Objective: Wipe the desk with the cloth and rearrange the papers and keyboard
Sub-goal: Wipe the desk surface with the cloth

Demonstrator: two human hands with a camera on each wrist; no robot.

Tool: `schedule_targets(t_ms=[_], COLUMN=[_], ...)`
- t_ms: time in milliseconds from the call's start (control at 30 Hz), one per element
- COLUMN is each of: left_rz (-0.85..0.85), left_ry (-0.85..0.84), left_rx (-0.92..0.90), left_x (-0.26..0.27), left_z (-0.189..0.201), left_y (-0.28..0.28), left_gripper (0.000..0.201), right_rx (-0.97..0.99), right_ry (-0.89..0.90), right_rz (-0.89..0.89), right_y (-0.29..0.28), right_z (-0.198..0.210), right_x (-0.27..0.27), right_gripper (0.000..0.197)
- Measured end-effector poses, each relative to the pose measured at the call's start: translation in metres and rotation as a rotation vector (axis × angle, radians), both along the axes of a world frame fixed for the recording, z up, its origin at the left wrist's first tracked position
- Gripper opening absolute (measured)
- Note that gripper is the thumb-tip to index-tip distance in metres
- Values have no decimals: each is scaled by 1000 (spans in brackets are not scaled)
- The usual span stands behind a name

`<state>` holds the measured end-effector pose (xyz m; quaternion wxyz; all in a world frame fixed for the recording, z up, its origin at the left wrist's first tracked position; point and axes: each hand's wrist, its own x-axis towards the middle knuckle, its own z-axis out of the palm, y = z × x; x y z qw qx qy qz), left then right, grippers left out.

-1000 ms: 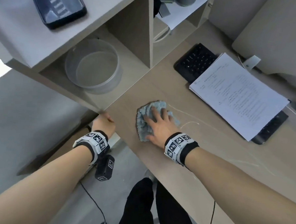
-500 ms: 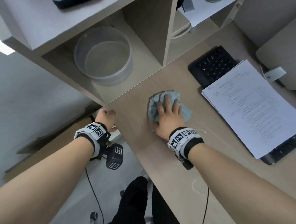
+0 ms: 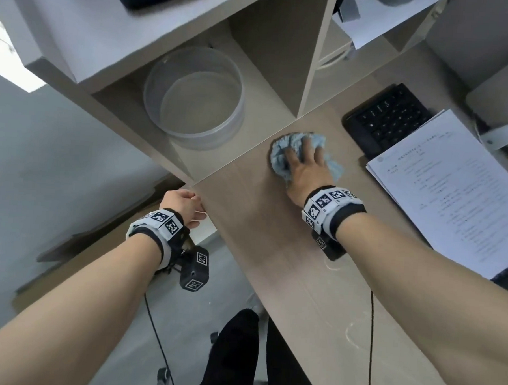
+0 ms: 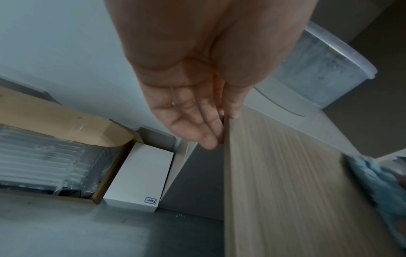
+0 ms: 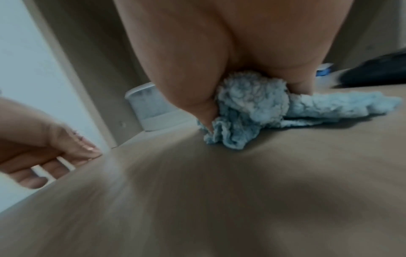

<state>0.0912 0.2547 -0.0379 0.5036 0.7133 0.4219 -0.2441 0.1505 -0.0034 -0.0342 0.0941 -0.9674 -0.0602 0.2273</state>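
Observation:
A bunched light-blue cloth (image 3: 278, 155) (image 5: 252, 111) lies on the wooden desk (image 3: 273, 252), close to the shelf divider. My right hand (image 3: 307, 168) (image 5: 219, 52) presses down on it, fingers curled over it, with a wad pushed up under the palm. A black keyboard (image 3: 389, 117) sits to the right, half covered by a stack of printed papers (image 3: 459, 188). At the desk's near left corner, my left hand (image 3: 184, 203) (image 4: 197, 121) rests with the thumb on top and straight fingers along the edge. The cloth (image 4: 377, 177) shows at the right of the left wrist view.
A clear round plastic container (image 3: 193, 100) (image 4: 318, 69) stands in the open shelf cubby left of the upright divider (image 3: 313, 48). On the floor by the desk are a cardboard box (image 4: 44, 156) with air cushions and a white box (image 4: 140, 173). My legs (image 3: 238, 353) are below the desk edge.
My right hand has slid the cloth away from me, toward the shelf divider and keyboard, and the cloth is more bunched. The left hand has stayed at the desk corner.

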Motion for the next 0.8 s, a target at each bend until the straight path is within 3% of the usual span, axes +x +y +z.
schedule_targets(t_ms=[167, 267, 333, 467, 633, 800], left_rz=[-17, -49, -47, -8, 65, 76], left_ry=[7, 10, 1, -10, -49, -37], left_rx=[-30, -20, -11, -13, 8, 30], left_x=[2, 2, 1, 0, -7, -5], left_z=[1, 3, 5, 5, 0, -2], left_y=[3, 6, 5, 4, -1, 0], left_gripper=[18, 14, 17, 15, 13, 16], right_rx=[48, 129, 115, 92, 42, 96], right_ry=[43, 52, 41, 20, 51, 74], right_rz=[423, 612, 601, 335, 108, 456], right_y=[72, 63, 35, -5, 42, 77], right_z=[1, 4, 2, 9, 12, 10], right_x=[-57, -102, -102, -60, -32, -78], right_gripper=[74, 72, 73, 76, 80, 79])
